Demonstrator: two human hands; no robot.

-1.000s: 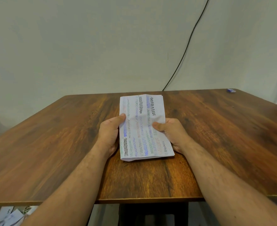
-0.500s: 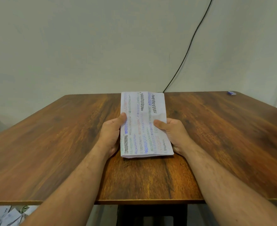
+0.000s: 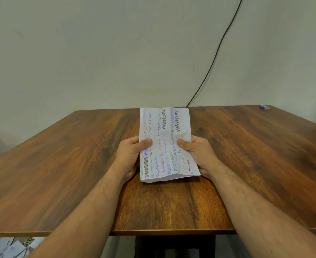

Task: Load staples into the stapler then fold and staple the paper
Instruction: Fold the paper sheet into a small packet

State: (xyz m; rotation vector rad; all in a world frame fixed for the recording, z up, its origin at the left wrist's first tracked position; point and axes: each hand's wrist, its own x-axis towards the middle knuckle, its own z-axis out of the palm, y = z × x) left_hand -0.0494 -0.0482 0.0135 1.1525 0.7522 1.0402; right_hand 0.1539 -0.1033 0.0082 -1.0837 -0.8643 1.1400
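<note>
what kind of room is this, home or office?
Can't say for sure; probably a plain home or makeshift work corner. Bare wooden table against an unpainted-looking wall, a loose black cable running down it, and paper scraps on the floor.

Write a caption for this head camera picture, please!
Both hands, left and right, hold a scribbled folded paper above a wooden table.

You sat in a plain room, home or small office: a bare wooden table [image 3: 60, 164] against a pale painted wall [image 3: 97, 53], a black cable [image 3: 214, 58] hanging down it.
</note>
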